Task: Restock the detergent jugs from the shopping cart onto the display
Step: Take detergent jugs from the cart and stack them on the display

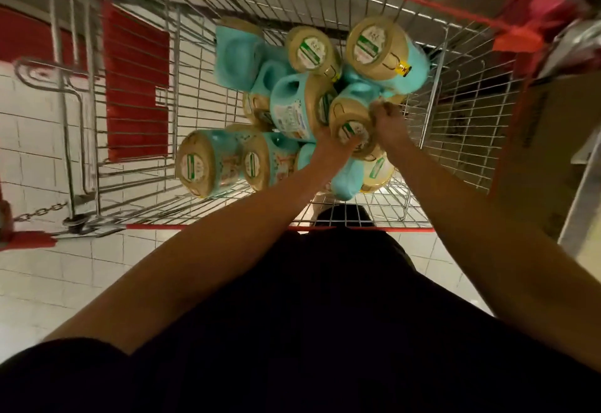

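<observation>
Shopping cart (pixel 208 87), wire with red rim, stands on white tiled floor (pixel 48 282). Inside cart lies pile of teal detergent jugs (pixel 292 110) with gold caps, some on side, some with cap up. Both arms reach down into cart. Left hand (pixel 330 147) grips nearest jug (pixel 350 124) at cap, fingers curled on it. Right hand (pixel 388 121) holds same jug from right side, fingers curled; exact hold is blurred. Cardboard box (pixel 546 152) is just beside cart, at right.

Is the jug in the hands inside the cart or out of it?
Inside: the jug lies on the other jugs, within the cart's wire walls.
</observation>
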`<state>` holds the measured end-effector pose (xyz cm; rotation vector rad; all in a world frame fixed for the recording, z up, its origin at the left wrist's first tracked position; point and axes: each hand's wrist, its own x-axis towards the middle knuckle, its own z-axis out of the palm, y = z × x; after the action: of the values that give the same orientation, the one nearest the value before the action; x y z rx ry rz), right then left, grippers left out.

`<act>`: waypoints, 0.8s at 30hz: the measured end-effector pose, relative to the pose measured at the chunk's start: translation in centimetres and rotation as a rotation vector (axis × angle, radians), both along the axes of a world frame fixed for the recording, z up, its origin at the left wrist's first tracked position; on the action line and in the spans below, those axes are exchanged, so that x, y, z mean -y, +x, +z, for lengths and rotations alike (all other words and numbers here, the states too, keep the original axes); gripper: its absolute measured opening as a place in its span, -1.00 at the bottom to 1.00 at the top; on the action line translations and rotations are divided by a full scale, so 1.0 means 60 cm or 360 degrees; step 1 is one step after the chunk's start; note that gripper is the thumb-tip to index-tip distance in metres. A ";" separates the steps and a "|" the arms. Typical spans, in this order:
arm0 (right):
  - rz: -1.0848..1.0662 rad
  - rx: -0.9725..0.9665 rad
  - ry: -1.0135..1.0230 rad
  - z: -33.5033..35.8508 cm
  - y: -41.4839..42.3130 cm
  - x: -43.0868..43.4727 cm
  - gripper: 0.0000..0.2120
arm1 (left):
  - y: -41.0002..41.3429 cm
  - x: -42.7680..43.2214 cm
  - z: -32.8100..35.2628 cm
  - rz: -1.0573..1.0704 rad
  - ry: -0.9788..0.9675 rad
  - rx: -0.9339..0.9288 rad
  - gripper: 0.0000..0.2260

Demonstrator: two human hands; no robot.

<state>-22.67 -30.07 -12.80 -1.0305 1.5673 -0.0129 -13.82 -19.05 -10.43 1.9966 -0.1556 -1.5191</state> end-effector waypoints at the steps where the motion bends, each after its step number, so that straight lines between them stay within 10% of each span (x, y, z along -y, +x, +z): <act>1: -0.0022 0.0002 0.0013 -0.010 0.002 0.007 -0.60 | -0.004 0.013 -0.010 0.0041 0.0038 -0.0009 -0.29; 12: -0.0180 0.0068 0.0123 -0.106 0.010 0.065 -0.52 | -0.042 0.074 -0.066 0.0206 0.0396 0.0025 0.17; 24: -0.0053 0.0074 0.0383 -0.113 -0.007 0.074 -0.49 | 0.026 0.069 -0.051 0.0086 0.0400 -0.0158 0.10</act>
<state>-23.09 -34.48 -19.58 -0.8099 1.5028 0.1251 -12.26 -23.20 -13.48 2.0918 0.1353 -1.6666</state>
